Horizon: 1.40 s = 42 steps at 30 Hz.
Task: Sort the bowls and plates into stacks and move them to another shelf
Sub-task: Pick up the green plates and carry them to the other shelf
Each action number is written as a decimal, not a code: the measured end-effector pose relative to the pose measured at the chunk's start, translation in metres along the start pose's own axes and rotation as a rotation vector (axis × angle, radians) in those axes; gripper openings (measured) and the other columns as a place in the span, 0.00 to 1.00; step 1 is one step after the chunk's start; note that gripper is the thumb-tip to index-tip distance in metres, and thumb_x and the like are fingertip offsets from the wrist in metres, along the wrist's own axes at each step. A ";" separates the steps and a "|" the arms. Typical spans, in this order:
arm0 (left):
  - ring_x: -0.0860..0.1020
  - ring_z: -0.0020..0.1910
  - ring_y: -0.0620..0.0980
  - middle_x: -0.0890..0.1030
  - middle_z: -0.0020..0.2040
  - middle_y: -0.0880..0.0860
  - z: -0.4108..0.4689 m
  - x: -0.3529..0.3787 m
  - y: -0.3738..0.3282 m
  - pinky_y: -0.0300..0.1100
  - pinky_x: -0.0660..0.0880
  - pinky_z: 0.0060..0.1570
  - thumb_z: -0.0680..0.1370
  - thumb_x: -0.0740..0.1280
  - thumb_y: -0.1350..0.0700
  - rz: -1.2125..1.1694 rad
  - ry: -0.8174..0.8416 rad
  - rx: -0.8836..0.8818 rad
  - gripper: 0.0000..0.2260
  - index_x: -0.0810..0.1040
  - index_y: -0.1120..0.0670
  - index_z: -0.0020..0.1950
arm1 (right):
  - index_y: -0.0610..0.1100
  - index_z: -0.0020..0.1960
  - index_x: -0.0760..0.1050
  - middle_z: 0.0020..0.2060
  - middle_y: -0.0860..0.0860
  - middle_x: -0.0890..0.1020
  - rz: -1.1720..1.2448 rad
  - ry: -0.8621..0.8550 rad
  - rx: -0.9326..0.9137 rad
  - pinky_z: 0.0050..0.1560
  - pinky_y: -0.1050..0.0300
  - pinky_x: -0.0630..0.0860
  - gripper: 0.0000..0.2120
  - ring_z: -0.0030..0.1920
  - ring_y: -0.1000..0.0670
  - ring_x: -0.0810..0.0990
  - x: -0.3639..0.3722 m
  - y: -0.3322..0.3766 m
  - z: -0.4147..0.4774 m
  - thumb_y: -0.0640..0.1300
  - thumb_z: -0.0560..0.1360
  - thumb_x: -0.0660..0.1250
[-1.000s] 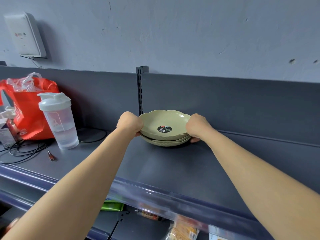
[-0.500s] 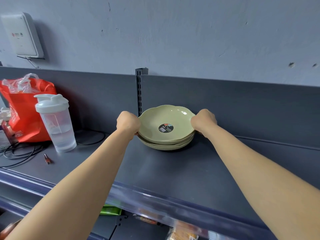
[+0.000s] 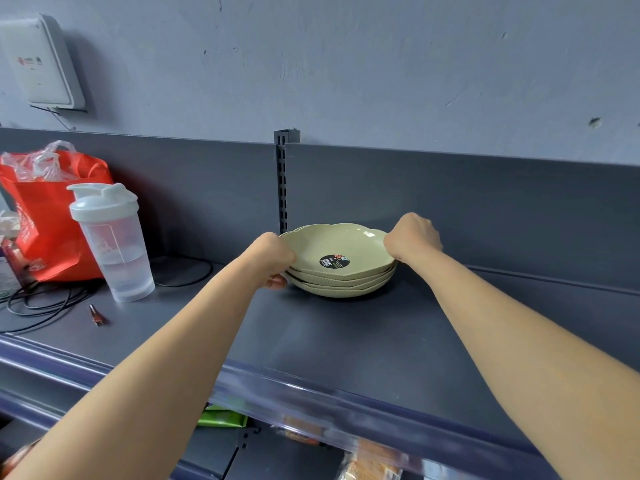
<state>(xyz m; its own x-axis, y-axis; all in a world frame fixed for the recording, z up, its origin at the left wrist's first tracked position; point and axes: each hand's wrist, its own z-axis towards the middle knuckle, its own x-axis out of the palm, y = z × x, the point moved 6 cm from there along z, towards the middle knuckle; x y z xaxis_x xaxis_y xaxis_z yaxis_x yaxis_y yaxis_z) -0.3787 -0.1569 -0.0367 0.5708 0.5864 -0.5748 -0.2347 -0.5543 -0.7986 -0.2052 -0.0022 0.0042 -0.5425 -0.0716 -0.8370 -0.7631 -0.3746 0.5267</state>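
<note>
Item, as I see it: stack of green plates [image 3: 341, 275], scalloped rims, dark sticker in the top one. It sits toward the back of the dark shelf [image 3: 346, 344], just in front of the slotted upright [image 3: 283, 188].

Hold: my left hand [image 3: 273, 254] is on the left rim and my right hand [image 3: 414, 240] on the right rim, the fingers [image 3: 288, 259] of both curled tight on the stack.

To the left, well apart:
- clear shaker bottle [image 3: 112, 244] with a white lid
- red bag [image 3: 45, 216] behind it
- black cables [image 3: 45, 301]

Shelf front: clear strip [image 3: 311, 400] under my forearms.

Wall, upper left: white box [image 3: 38, 64].
</note>
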 end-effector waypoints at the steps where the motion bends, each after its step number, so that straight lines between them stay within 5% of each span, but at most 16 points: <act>1: 0.72 0.28 0.53 0.71 0.36 0.57 -0.003 0.004 0.000 0.38 0.75 0.25 0.78 0.56 0.63 -0.005 0.043 -0.008 0.06 0.69 0.60 0.42 | 0.40 0.40 0.69 0.49 0.44 0.78 0.003 0.008 0.001 0.42 0.56 0.69 0.05 0.51 0.40 0.77 0.000 0.000 -0.001 0.34 0.74 0.59; 5: 0.74 0.29 0.53 0.72 0.44 0.59 -0.006 0.015 0.001 0.41 0.78 0.21 0.79 0.54 0.61 -0.071 0.121 0.004 0.10 0.67 0.60 0.60 | 0.41 0.35 0.68 0.44 0.44 0.77 0.037 0.071 0.015 0.35 0.57 0.73 0.09 0.39 0.42 0.77 0.005 -0.001 0.000 0.34 0.73 0.58; 8: 0.76 0.31 0.54 0.73 0.40 0.57 -0.007 0.016 0.001 0.43 0.79 0.23 0.80 0.53 0.64 -0.156 0.108 0.034 0.10 0.70 0.60 0.58 | 0.38 0.48 0.70 0.46 0.40 0.77 0.164 0.245 0.147 0.20 0.63 0.72 0.06 0.31 0.41 0.78 0.022 -0.009 -0.003 0.35 0.75 0.55; 13: 0.76 0.32 0.52 0.76 0.36 0.55 -0.015 0.015 -0.006 0.44 0.80 0.31 0.77 0.52 0.67 -0.172 0.064 0.118 0.11 0.74 0.61 0.47 | 0.37 0.58 0.71 0.50 0.38 0.79 0.264 0.257 0.142 0.20 0.63 0.69 0.15 0.29 0.42 0.78 0.024 -0.013 -0.006 0.34 0.76 0.51; 17: 0.77 0.36 0.52 0.78 0.48 0.59 -0.016 0.012 -0.016 0.40 0.79 0.24 0.77 0.51 0.63 -0.156 0.032 0.177 0.16 0.71 0.64 0.60 | 0.39 0.57 0.72 0.52 0.38 0.81 0.345 0.214 0.145 0.17 0.66 0.68 0.15 0.33 0.40 0.81 0.006 -0.021 -0.010 0.36 0.75 0.51; 20: 0.78 0.39 0.54 0.77 0.56 0.62 -0.024 0.020 -0.031 0.38 0.77 0.24 0.75 0.51 0.60 -0.143 0.054 0.228 0.20 0.69 0.63 0.64 | 0.39 0.53 0.71 0.50 0.38 0.81 0.380 0.177 0.144 0.20 0.62 0.70 0.13 0.34 0.39 0.81 -0.013 -0.036 -0.016 0.36 0.75 0.50; 25: 0.79 0.39 0.54 0.78 0.55 0.60 -0.059 0.055 -0.061 0.38 0.77 0.26 0.75 0.50 0.59 -0.120 0.122 0.295 0.20 0.69 0.62 0.64 | 0.38 0.51 0.70 0.41 0.41 0.78 0.404 0.090 0.179 0.24 0.56 0.74 0.09 0.36 0.38 0.81 -0.053 -0.081 -0.035 0.34 0.76 0.51; 29: 0.78 0.35 0.53 0.79 0.43 0.57 -0.108 0.094 -0.092 0.41 0.81 0.28 0.75 0.51 0.65 -0.114 0.183 0.382 0.15 0.76 0.61 0.52 | 0.39 0.51 0.71 0.42 0.44 0.76 0.432 -0.026 0.218 0.36 0.47 0.82 0.09 0.41 0.40 0.80 -0.098 -0.134 -0.054 0.34 0.75 0.53; 34: 0.77 0.33 0.55 0.77 0.38 0.57 -0.169 0.153 -0.127 0.41 0.80 0.29 0.76 0.50 0.66 -0.124 0.214 0.458 0.14 0.74 0.58 0.41 | 0.39 0.55 0.75 0.49 0.43 0.79 0.456 -0.189 0.280 0.37 0.49 0.83 0.15 0.48 0.40 0.81 -0.154 -0.212 -0.085 0.39 0.77 0.52; 38: 0.79 0.32 0.55 0.79 0.44 0.57 -0.206 0.201 -0.154 0.50 0.82 0.43 0.75 0.54 0.60 -0.072 0.239 0.518 0.12 0.74 0.62 0.52 | 0.39 0.58 0.75 0.51 0.44 0.79 0.424 -0.304 0.299 0.41 0.47 0.83 0.20 0.48 0.42 0.80 -0.197 -0.271 -0.116 0.48 0.80 0.50; 42: 0.81 0.33 0.56 0.78 0.46 0.55 -0.245 0.249 -0.182 0.40 0.79 0.29 0.77 0.58 0.56 0.019 0.304 0.611 0.14 0.69 0.61 0.59 | 0.39 0.57 0.74 0.52 0.44 0.78 0.378 -0.393 0.357 0.46 0.44 0.82 0.21 0.48 0.42 0.79 -0.233 -0.322 -0.158 0.51 0.78 0.51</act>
<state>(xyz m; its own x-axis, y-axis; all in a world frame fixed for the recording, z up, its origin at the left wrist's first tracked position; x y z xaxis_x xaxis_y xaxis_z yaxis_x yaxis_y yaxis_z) -0.0015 -0.0548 0.0089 0.7369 0.3381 -0.5854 -0.5980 -0.0777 -0.7977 0.2223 -0.0105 0.0059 -0.8329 0.2309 -0.5030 -0.5274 -0.0553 0.8478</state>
